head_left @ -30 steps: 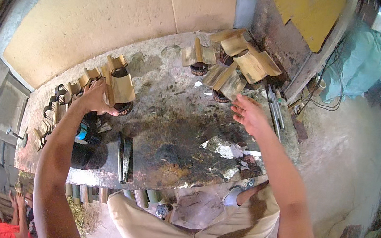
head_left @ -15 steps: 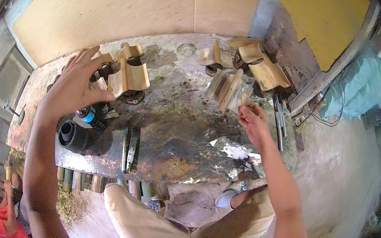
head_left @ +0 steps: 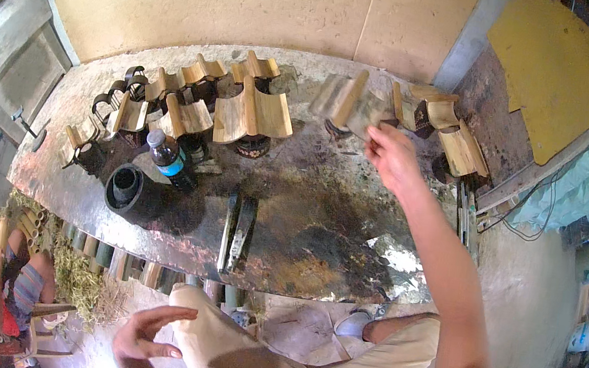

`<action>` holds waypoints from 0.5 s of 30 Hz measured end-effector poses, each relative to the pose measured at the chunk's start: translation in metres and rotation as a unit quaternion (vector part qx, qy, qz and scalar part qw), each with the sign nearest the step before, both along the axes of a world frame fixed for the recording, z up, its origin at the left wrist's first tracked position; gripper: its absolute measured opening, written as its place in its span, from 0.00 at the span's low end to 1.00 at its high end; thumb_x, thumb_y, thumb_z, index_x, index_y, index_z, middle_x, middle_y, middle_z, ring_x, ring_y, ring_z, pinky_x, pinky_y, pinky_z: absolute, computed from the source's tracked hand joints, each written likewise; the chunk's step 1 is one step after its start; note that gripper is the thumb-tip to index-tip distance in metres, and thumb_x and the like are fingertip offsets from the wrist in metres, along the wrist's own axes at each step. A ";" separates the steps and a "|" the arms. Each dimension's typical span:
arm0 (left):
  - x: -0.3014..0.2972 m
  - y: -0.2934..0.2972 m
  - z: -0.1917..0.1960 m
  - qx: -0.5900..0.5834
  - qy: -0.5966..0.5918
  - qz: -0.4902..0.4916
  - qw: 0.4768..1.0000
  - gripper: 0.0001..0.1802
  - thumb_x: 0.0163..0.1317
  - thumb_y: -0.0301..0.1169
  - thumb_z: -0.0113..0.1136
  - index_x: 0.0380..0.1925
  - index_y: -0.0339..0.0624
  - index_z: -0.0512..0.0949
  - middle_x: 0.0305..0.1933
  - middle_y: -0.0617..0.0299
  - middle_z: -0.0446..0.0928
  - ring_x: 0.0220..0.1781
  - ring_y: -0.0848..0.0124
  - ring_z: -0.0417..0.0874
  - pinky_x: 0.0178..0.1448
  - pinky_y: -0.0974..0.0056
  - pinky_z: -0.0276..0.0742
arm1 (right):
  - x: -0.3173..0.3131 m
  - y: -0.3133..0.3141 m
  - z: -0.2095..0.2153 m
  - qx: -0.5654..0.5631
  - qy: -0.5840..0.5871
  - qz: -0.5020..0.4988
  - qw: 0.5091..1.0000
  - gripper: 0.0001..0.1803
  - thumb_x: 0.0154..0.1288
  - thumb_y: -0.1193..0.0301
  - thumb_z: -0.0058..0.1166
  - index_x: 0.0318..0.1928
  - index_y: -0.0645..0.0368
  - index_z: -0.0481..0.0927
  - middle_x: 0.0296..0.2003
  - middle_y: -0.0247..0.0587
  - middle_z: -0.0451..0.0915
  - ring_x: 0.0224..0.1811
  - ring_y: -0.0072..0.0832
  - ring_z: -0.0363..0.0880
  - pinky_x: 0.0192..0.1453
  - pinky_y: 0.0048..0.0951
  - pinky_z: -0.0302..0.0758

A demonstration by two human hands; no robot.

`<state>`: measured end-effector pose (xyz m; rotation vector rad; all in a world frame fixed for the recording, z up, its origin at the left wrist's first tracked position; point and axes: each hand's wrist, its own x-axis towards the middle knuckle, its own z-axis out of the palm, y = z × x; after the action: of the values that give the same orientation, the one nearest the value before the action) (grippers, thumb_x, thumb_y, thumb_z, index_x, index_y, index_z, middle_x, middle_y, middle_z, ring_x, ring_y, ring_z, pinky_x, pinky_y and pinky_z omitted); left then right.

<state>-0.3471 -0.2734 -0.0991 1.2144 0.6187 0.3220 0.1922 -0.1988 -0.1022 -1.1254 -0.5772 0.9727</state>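
My right hand (head_left: pixel 389 157) reaches across the worn, dark-stained table (head_left: pixel 333 225), fingers closed on the edge of a curved split bamboo piece (head_left: pixel 352 106) at the far side; that piece is blurred. More curved bamboo pieces (head_left: pixel 253 113) rest on dark cups in a row to the left, and others (head_left: pixel 455 134) lie at the far right. My left hand (head_left: pixel 144 331) hovers low in front of the table edge, above my lap, fingers spread and holding nothing.
A plastic bottle with a blue label (head_left: pixel 169 157) and a black cylindrical pot (head_left: pixel 128 189) stand left of centre. Two dark bamboo strips (head_left: pixel 237 232) lie near the front edge. Another person (head_left: pixel 9 289) sits low at the left beside green bamboo poles (head_left: pixel 28 225).
My left hand has dropped from the bamboo pieces at the left to below the table's front edge. My right hand has moved up to the far bamboo piece.
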 end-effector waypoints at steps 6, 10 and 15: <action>-0.037 -0.021 -0.003 -0.020 0.039 0.099 0.994 0.48 0.39 0.22 0.79 0.63 0.22 0.65 0.63 0.36 0.71 0.70 0.49 0.69 0.75 0.47 0.59 | 0.008 0.143 -0.031 0.011 0.023 -0.026 0.999 0.05 0.65 0.74 0.59 0.36 0.59 0.75 0.28 0.34 0.76 0.27 0.24 0.76 0.26 0.22 0.74; -0.047 -0.021 -0.006 0.059 0.033 0.030 0.997 0.45 0.54 0.31 0.72 0.68 0.27 0.59 0.70 0.40 0.65 0.74 0.50 0.63 0.77 0.47 0.53 | 0.003 0.193 -0.047 -0.037 0.046 -0.062 0.996 0.05 0.65 0.74 0.59 0.34 0.58 0.76 0.27 0.35 0.77 0.26 0.24 0.78 0.25 0.23 0.75; -0.040 -0.017 -0.009 0.068 0.030 0.030 0.997 0.43 0.56 0.31 0.71 0.68 0.27 0.60 0.69 0.41 0.66 0.74 0.52 0.63 0.77 0.49 0.54 | -0.008 0.182 -0.045 -0.070 0.034 -0.029 0.997 0.07 0.65 0.71 0.61 0.40 0.56 0.76 0.32 0.36 0.80 0.33 0.25 0.81 0.34 0.30 0.79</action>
<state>-0.3868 -0.2900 -0.1084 1.3409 0.6951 0.3843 0.1846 -0.0167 -0.1475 -1.2215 -0.4247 1.0095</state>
